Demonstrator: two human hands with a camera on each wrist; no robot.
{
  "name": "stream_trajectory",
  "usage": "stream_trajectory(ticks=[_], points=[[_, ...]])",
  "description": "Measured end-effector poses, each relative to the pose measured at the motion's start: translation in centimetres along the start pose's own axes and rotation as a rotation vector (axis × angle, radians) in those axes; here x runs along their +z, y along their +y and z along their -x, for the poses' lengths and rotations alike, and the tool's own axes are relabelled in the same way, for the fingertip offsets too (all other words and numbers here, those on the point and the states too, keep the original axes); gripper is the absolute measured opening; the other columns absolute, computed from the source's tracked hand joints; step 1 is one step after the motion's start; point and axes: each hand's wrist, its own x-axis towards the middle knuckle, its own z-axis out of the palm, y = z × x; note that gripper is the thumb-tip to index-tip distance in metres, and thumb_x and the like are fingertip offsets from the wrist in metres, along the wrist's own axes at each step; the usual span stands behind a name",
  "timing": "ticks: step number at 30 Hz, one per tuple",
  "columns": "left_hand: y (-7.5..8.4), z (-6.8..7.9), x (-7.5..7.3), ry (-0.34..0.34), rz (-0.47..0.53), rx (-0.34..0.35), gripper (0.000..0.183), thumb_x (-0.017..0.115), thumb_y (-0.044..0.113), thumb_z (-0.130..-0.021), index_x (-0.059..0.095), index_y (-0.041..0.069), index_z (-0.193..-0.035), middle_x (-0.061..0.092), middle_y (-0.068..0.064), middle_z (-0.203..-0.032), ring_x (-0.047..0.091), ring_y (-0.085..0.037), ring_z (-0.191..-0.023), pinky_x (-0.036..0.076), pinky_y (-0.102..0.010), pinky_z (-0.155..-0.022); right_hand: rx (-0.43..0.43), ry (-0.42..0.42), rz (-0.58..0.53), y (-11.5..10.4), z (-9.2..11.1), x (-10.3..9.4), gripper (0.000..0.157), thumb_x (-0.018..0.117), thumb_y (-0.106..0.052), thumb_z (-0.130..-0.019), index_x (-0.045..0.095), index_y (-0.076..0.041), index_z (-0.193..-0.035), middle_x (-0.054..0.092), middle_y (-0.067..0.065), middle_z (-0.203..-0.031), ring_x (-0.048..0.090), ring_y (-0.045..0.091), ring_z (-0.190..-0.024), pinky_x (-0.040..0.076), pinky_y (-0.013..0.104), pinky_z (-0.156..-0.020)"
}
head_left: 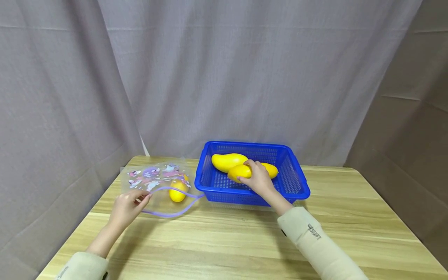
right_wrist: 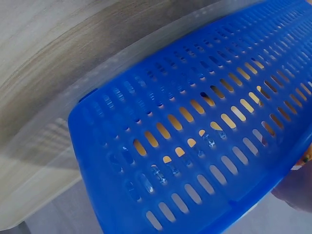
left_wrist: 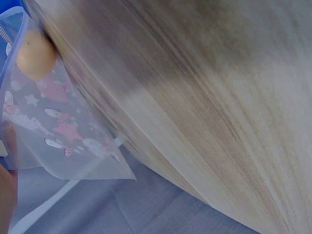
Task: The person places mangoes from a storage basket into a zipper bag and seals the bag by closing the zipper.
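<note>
My left hand pinches the purple-rimmed mouth of a clear plastic bag printed with cartoon figures. The rim bows open toward me. Inside the bag lies a yellow mango, which the left wrist view shows as a rounded mango through the film. My right hand reaches into a blue plastic basket and grips a mango, fingers over its top and thumb on the near side. Behind it rests a larger mango; another mango is partly hidden by the hand.
The basket stands on a wood-grain table, its left side right at the bag's rim. Grey curtain hangs behind and at the left of the table. In the right wrist view the slotted basket wall covers most of the mangoes.
</note>
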Motion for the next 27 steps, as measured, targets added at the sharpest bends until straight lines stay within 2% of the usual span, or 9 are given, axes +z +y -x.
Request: stream_trajectory(ticks=[8,14,22,27], points=[[-0.1,-0.1,0.0,0.009,0.000,0.008,0.012,0.076,-0.003,-0.067,0.071,0.003,-0.075,0.069,-0.004,-0.066,0.061,-0.011,-0.054,0.051,-0.016,-0.048,-0.052,0.036,-0.029,-0.2,0.7,-0.5,0.051,0.076,-0.029,-0.079,0.057,-0.003,-0.119,0.063,0.016,-0.105,0.055,0.029,-0.091,0.047,0.038,-0.073],[-0.1,-0.1,0.1,0.004,0.004,0.006,0.012,0.076,-0.003,-0.068,0.070,0.004,-0.075,0.069,-0.003,-0.066,0.061,-0.011,-0.054,0.051,-0.017,-0.048,-0.052,0.089,-0.109,-0.4,1.2,-0.9,0.050,0.076,-0.027,-0.078,0.058,-0.001,-0.116,0.063,0.019,-0.109,0.057,0.030,-0.094,0.049,0.039,-0.078],[-0.1,-0.2,-0.1,-0.011,-0.006,0.000,0.011,0.076,-0.003,-0.068,0.070,0.003,-0.076,0.068,-0.003,-0.066,0.062,-0.012,-0.055,0.052,-0.018,-0.049,-0.066,0.140,-0.131,-0.7,1.6,-1.4,0.049,0.078,-0.025,-0.076,0.059,0.000,-0.113,0.064,0.019,-0.108,0.058,0.030,-0.093,0.051,0.040,-0.077],[0.0,-0.3,-0.1,-0.016,-0.008,-0.004,0.010,0.075,-0.003,-0.069,0.070,0.003,-0.076,0.068,-0.003,-0.066,0.062,-0.013,-0.055,0.052,-0.019,-0.049,-0.071,0.154,-0.192,-0.8,2.0,-1.6,0.048,0.079,-0.025,-0.075,0.059,-0.001,-0.113,0.064,0.018,-0.109,0.058,0.029,-0.094,0.053,0.040,-0.078]])
